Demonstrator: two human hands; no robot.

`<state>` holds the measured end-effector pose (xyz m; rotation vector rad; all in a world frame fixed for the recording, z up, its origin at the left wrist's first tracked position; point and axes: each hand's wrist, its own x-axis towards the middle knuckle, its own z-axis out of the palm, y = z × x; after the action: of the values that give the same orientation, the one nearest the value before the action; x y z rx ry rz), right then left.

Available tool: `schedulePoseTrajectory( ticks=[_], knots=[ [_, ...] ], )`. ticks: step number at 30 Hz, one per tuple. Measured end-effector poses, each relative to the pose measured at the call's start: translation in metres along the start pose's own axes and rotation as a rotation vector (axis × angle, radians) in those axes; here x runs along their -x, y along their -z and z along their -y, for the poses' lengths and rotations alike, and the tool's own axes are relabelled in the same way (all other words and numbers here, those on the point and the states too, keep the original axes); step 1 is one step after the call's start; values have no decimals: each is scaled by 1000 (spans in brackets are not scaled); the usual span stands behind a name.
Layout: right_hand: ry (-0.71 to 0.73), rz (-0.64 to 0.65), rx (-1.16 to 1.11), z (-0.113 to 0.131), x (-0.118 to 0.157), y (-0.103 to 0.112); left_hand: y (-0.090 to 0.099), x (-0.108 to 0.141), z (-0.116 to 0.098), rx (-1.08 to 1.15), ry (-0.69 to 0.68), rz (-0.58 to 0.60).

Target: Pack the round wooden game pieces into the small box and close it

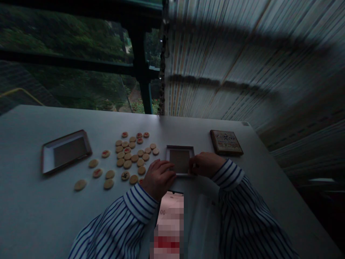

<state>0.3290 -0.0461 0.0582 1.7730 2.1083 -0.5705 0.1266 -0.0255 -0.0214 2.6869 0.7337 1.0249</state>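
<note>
A shallow open box (180,146) with pale walls and a brown inside lies between my hands. My left hand (159,177) is at its lower left corner, fingers curved and touching the rim. My right hand (207,164) grips the right wall of the box with its fingers bent together. Several round wooden pieces (127,164) lie spread on the white table to the left, a few showing red or black characters. One piece with a red mark is partly hidden by my left hand.
Another open box part (47,158) lies at the left of the table (40,208). A small printed box (226,142) sits at the right. A lit phone (169,216) and a clear plastic sheet (203,219) lie near the front, between my forearms.
</note>
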Motion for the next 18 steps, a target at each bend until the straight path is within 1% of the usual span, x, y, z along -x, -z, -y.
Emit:
schedulePoseTrajectory(
  ticks=[5, 18],
  knots=[
    [-16, -2, 32, -1, 0, -2, 1, -1, -1, -3, 6, 7],
    [-18, 11, 9, 1, 0, 0, 2, -2, -2, -3, -7, 3]
  ],
)
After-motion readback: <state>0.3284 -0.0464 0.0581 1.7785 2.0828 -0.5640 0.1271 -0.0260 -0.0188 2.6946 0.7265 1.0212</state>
